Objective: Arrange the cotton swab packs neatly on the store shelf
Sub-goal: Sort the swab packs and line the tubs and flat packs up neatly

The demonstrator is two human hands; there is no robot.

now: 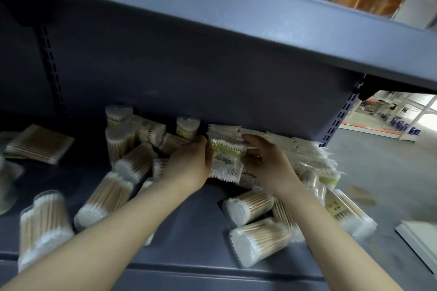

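A flat bag pack of cotton swabs (227,160) with a green band and a barcode stands at the back middle of the grey shelf (189,238). My left hand (191,160) grips its left edge, and my right hand (264,160) holds its right edge, fingers curled over the top. More flat bag packs (307,153) lean in a row behind and to the right. Round tub packs of wooden swabs (257,241) lie toppled near the front right, others (132,163) lie scattered at the left, and two tubs (188,126) stand upright at the back.
A flat square swab pack (37,144) lies at the far left. The upper shelf (260,30) hangs low overhead with orange goods on it. A slotted upright (340,116) marks the shelf's right end; beyond it is shop floor. A white edge (418,241) sits at the lower right.
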